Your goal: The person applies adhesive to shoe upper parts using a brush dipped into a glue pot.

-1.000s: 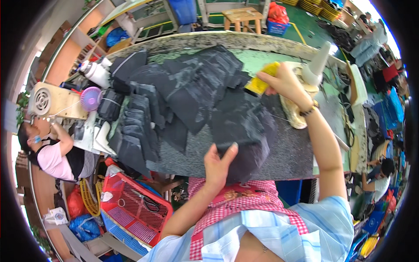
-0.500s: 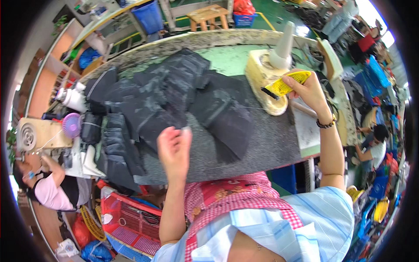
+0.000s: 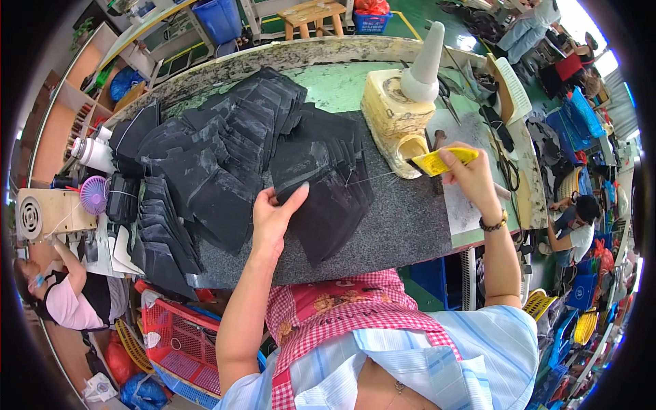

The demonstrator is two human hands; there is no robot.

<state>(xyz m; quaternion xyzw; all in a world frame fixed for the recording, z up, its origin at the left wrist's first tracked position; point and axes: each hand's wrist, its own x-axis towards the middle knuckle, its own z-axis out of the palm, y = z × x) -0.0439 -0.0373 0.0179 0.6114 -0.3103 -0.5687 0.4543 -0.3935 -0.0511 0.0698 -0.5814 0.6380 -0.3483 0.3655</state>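
The left hand [image 3: 275, 217] lies flat and open, fingers together, on the near edge of a fanned stack of black cut pieces [image 3: 321, 184] in the middle of the dark work mat [image 3: 403, 232]; it presses on them rather than gripping. The right hand [image 3: 471, 179] is closed around a yellow brush [image 3: 443, 161], thumb and fingers pinched on its handle, with the brush's dark tip pointing into the opening of a pale, glue-crusted pot [image 3: 395, 119] just beside it. A thin strand stretches from the stack toward the pot.

A white cone [image 3: 425, 65] stands upright on top of the pot. To the left of the held stack, more black pieces are spread in overlapping rows [image 3: 205, 157] across the bench, and further bundles [image 3: 160, 239] crowd the left end of the mat, closing in the space beside the left hand. Scissors [image 3: 507, 167] lie on the grey board to the right of the brush hand. A small purple fan [image 3: 93, 195] and a white bottle [image 3: 92, 153] sit at the bench's far left. A red mesh basket [image 3: 174, 335] stands below the bench edge, next to a seated person in a pink top [image 3: 72, 301].
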